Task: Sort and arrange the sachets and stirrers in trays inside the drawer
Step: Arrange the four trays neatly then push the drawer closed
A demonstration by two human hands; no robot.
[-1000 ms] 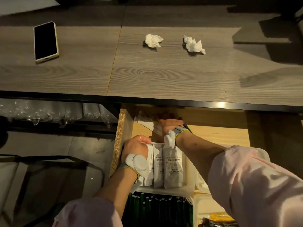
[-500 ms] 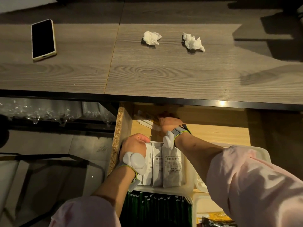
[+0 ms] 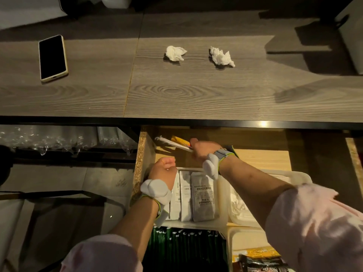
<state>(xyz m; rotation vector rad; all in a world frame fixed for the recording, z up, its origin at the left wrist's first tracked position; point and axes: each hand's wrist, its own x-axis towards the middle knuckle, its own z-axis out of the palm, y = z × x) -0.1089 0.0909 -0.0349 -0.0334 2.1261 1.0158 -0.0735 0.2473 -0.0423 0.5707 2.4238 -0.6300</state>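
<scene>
The open wooden drawer [image 3: 261, 160] sits under the table edge. My right hand [image 3: 202, 152] grips a bundle of wrapped stirrers and a yellow sachet [image 3: 174, 143], lifted near the drawer's back left corner. My left hand [image 3: 164, 170] is curled at the back left rim of a white tray [image 3: 222, 218] that holds three upright grey-white sachets [image 3: 202, 199]; what its fingers hold is hidden. In front of that tray stands a row of dark green sachets [image 3: 186, 250].
A second white tray [image 3: 294, 175] lies to the right, partly under my right arm. Yellow and dark coffee sachets [image 3: 261, 262] fill another tray at the bottom right. On the tabletop lie a phone [image 3: 52, 57] and two crumpled tissues [image 3: 175, 53], [image 3: 221, 56].
My right hand has drawn back out from the drawer's rear, bringing the stirrers and yellow sachet into view. My left hand has stayed at the tray's back left corner.
</scene>
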